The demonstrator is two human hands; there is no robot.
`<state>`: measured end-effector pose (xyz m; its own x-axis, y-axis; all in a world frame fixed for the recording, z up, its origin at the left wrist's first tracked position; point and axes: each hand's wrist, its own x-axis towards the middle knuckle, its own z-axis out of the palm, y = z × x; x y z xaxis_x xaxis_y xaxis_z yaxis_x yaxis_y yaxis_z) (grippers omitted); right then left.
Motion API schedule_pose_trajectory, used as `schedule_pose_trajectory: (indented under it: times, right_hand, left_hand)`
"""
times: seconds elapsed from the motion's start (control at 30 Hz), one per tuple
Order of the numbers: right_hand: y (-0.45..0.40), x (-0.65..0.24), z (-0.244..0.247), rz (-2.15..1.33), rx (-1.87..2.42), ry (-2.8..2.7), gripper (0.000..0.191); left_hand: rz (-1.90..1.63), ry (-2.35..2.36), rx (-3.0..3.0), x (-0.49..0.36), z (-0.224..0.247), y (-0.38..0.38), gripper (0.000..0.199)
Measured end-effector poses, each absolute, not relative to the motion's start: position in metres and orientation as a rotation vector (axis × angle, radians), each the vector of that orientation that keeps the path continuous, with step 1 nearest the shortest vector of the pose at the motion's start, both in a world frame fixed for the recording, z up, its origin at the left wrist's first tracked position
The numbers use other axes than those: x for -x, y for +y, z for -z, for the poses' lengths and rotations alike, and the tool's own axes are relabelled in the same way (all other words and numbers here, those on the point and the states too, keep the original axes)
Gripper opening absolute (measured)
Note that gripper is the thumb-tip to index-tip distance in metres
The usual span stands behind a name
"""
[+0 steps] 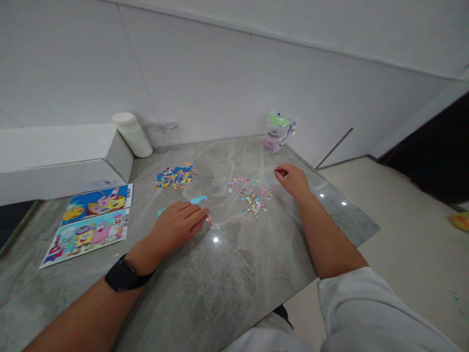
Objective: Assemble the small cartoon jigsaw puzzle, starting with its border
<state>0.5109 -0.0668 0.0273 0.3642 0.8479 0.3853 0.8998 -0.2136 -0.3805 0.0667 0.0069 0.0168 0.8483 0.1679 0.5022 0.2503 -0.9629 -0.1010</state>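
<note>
My left hand [181, 221] lies flat, palm down, over a partly joined jigsaw puzzle [198, 200]. Its light blue upper edge shows past the fingers, and a few pinkish pieces show by the fingertips; the rest is hidden under the hand. My right hand [293, 181] is raised at the right side of the counter, its fingers curled into a pinch. Whatever is between those fingertips is too small to make out. To its left, loose pastel puzzle pieces [252, 200] are scattered. Behind the left hand sits a pile of blue and yellow puzzle pieces [176, 176].
Two cartoon picture sheets [86, 237] lie at the left of the grey counter [220, 283]. Behind them are a long white box [58, 146], a white bottle [132, 136] and clear glasses [170, 134]. A clear plastic packet [279, 131] stands near the back right edge.
</note>
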Motion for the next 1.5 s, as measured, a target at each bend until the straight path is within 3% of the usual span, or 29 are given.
schedule_pose_trajectory:
  times: [0.2,0.37,0.53,1.23,1.5]
  right_hand:
    - [-0.067,-0.497,-0.025,-0.171,2.179,-1.905,0.019]
    - [-0.066,-0.491,-0.022,-0.254,2.178,-2.002,0.023]
    - [-0.065,-0.485,-0.019,-0.288,2.134,-2.090,0.015]
    - [-0.056,-0.490,-0.005,-0.202,2.200,-1.979,0.017]
    - [-0.061,-0.510,-0.013,0.009,2.294,-1.674,0.020]
  left_hand:
    - [0.807,-0.322,2.845,-0.067,-0.018,0.006,0.018]
    - [0.830,-0.359,2.885,-0.067,-0.018,0.006,0.017]
    - [0.828,-0.377,2.901,-0.067,-0.021,0.004,0.019]
    - [0.797,-0.372,2.874,-0.066,-0.019,0.004,0.019]
    - [0.818,-0.369,2.856,-0.068,-0.021,0.004,0.019]
